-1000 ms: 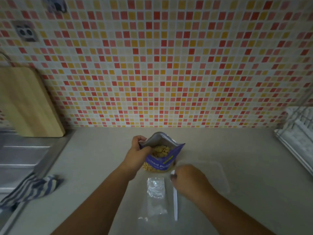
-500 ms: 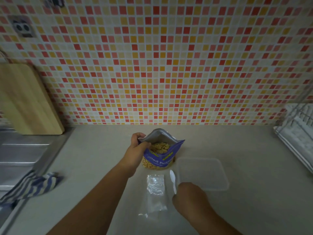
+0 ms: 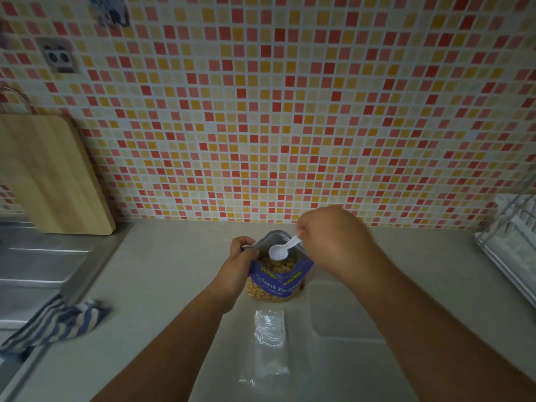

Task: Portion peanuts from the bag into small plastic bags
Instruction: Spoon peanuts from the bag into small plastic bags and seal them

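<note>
A purple peanut bag (image 3: 280, 281) stands open on the counter, with peanuts showing inside its mouth and through its clear lower part. My left hand (image 3: 236, 266) grips the bag's left rim and holds it open. My right hand (image 3: 330, 236) holds a white plastic spoon (image 3: 282, 249) by the handle. The spoon's bowl hangs in the bag's mouth, just above the peanuts. Small clear plastic bags (image 3: 269, 338) lie flat on the counter in front of the peanut bag.
A clear plastic lid or tray (image 3: 342, 309) lies right of the small bags. A striped cloth (image 3: 58, 323) sits by the steel sink (image 3: 34, 268) on the left. A wooden board (image 3: 49, 175) leans on the tiled wall. A dish rack (image 3: 510, 242) stands far right.
My right hand picked the white spoon up from the counter and carried it up to the open mouth of the peanut bag. My left hand kept its hold on the bag.
</note>
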The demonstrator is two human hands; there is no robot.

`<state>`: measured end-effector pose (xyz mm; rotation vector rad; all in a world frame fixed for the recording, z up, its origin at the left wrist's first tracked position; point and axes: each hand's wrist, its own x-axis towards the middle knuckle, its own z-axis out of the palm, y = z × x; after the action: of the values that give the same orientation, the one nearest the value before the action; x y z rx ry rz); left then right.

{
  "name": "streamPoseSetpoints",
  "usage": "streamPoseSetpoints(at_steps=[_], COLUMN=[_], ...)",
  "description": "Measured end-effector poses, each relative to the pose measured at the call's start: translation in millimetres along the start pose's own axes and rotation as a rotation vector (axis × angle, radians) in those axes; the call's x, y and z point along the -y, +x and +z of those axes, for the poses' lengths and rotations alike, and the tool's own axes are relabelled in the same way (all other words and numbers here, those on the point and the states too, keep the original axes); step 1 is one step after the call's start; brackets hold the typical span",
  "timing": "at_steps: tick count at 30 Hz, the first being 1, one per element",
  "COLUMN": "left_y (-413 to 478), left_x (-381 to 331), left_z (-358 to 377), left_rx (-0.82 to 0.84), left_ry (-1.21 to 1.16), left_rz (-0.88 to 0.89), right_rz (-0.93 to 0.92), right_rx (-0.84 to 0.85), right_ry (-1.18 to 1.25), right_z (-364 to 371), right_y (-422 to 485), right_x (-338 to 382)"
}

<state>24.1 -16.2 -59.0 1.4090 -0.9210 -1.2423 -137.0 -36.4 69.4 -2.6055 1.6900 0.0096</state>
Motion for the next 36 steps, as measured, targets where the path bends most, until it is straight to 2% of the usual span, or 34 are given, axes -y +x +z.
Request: streamPoseSetpoints(at_steps=[3, 6, 8, 9, 11, 12, 13, 14, 16, 18, 20, 23, 25, 28, 33, 36], left_y=[-0.5, -1.6, -1.5, -1.7, -3.3, -4.8, -6.7, -9.6, -15.1, -20.8, -30.0, -45.0, -51.4, -54.5, -52.8, -52.3], left_x=[-2.1, -3.9, -4.4, -4.8, -5.6, -5.3, -4.2, -1.6, 12.1, 37.0, 64.8, 95.5, 103.4, 103.6, 104.1, 105.3], left_z=[0.6, 1.7, 1.9, 1.9, 1.7, 1.3, 0.8, -0.4, -4.6, -9.8, -12.0, -10.6, -10.1, -12.8, -23.7, -27.5], left_rx=[0.004, 0.006, 0.008, 0.009, 0.014, 0.012, 0.002, -0.023, -0.118, -0.232, -0.266, -0.212, -0.215, -0.236, -0.255, -0.255], left_ry=[-0.008, -0.014, -0.010, -0.008, -0.010, -0.019, -0.029, -0.043, -0.053, 0.033, 0.136, 0.302, 0.381, 0.375, 0.338, 0.347], left_rz=[-0.017, -0.025, -0.026, -0.026, -0.019, -0.010, 0.005, 0.022, 0.026, -0.071, -0.240, -0.368, -0.353, -0.324, -0.316, -0.312], right_rz=[0.024, 0.090, 0.072, 0.033, -0.075, -0.106, -0.090, -0.046, 0.040, 0.096, 0.190, 0.284, 0.341, 0.432, 0.346, 0.338], right_rx=[0.338, 0.475, 0.408, 0.297, -0.037, -0.189, -0.252, -0.223, 0.045, 0.336, 0.427, 0.396, 0.380, 0.341, 0.277, 0.214], right_ry=[-0.124, -0.187, -0.186, -0.161, -0.033, 0.093, 0.246, 0.406, 0.563, 0.466, 0.372, 0.410, 0.447, 0.541, 0.615, 0.579], right_z=[28.7, 46.3, 51.8, 52.8, 53.0, 53.2, 53.5, 56.2, 76.6, 114.4, 149.7, 179.9, 190.7, 203.7, 211.4, 211.2], right_y=[41.4, 55.5, 51.5, 44.0, 23.0, 10.6, -2.6, -15.2, -33.2, -45.8, -53.1, -55.2, -52.8, -48.8, -42.2, -41.9], right_x=[22.4, 30.2, 25.3, 20.4, 14.3, 13.6, 14.3, 16.3, 21.3, 26.0, 31.3, 36.7, 39.4, 43.0, 48.8, 50.2])
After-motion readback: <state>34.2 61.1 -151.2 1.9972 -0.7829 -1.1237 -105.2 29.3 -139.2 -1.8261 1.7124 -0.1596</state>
